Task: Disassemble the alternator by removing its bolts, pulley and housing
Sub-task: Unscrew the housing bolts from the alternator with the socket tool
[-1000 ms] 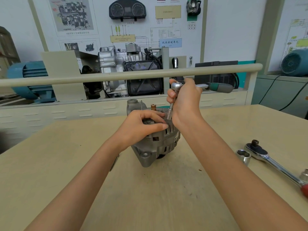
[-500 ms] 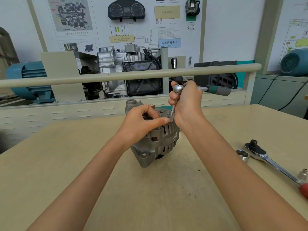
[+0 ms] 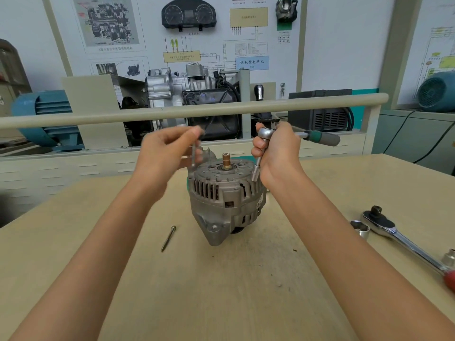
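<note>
A grey alternator (image 3: 225,200) stands on the wooden table (image 3: 221,291) with its copper shaft end (image 3: 226,159) pointing up. My left hand (image 3: 167,158) is raised above its left side and pinches a long thin bolt (image 3: 193,153) that hangs down, blurred. My right hand (image 3: 275,153) grips a small ratchet (image 3: 267,134) with a green handle (image 3: 322,138). The ratchet's extension and socket (image 3: 256,172) stand on the alternator's right rim. Another long bolt (image 3: 169,238) lies on the table left of the alternator.
A larger ratchet (image 3: 403,239) with a red grip lies at the right, with a loose socket (image 3: 360,230) beside it. A beige rail (image 3: 172,112) crosses behind the table, with an engine display (image 3: 192,94) and wall boards beyond.
My left hand left the alternator's top and rose up and to the left, drawing a long bolt out. The right hand stayed on the ratchet.
</note>
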{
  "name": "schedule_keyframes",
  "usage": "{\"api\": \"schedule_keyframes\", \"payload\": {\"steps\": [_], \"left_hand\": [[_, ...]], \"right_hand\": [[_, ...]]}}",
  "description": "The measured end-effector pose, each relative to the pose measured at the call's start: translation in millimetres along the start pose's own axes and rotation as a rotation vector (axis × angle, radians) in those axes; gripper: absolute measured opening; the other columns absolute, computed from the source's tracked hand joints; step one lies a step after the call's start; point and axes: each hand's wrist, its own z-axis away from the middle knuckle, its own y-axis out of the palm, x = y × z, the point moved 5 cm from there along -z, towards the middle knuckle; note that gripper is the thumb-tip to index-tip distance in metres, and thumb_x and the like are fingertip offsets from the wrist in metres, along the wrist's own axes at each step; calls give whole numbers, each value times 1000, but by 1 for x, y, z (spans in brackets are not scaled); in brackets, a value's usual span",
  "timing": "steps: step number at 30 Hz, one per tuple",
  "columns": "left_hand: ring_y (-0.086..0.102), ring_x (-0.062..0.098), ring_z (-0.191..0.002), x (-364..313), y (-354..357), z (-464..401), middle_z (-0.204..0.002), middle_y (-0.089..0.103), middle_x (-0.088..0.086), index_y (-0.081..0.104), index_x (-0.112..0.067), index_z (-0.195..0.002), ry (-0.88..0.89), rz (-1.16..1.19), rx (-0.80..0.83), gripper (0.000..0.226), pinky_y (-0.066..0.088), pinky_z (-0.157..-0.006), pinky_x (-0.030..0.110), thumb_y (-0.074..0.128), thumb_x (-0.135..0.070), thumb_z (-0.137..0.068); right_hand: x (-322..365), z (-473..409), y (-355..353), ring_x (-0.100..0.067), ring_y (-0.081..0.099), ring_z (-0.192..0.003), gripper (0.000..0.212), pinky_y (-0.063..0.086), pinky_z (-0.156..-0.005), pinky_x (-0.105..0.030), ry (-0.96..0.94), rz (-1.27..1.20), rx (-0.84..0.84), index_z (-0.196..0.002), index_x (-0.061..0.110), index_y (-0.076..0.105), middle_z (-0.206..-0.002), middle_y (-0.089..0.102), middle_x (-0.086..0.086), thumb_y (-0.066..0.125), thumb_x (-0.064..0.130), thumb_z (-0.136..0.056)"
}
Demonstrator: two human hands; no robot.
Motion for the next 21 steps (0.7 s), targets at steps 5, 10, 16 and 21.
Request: {"api": "schedule_keyframes", "payload": {"steps": [5,10,16,21], "left_hand": [[57,15,-65,52,-41,-11,-78,61,9,67,-5,-90,-302,-389,48,12,52,-44,16,67,-16,-88],[60,15,-60,103,-62,-4,-72,66,9,67,-2,-85,-574,-737,233,13,53,-44,19,74,-13,-83],[59,17,-60,121,-61,3,-72,64,10,66,-3,-84,-708,-790,355,11,55,-47,23,74,-10,-83],[57,17,-61,127,-59,7,-71,61,10,65,-4,-81,-740,-813,383,10,55,-46,23,72,-8,-84]], "right_hand": [[-2,-1,2,-6,29,-28,44,20,-33,-12,26,9,16,-139,-3,33,-34,44,8,25,10,-97],[-2,-2,2,-6,29,-28,45,21,-32,-12,50,-6,29,-139,-1,32,-34,43,8,25,9,-96],[9,-4,-4,-7,29,-28,35,21,-32,-15,47,-39,-7,-121,3,44,-52,45,1,25,4,-91],[15,-3,-6,-7,27,-25,27,19,-32,-14,78,-39,-15,-76,9,46,-40,42,3,25,5,-92]]}}
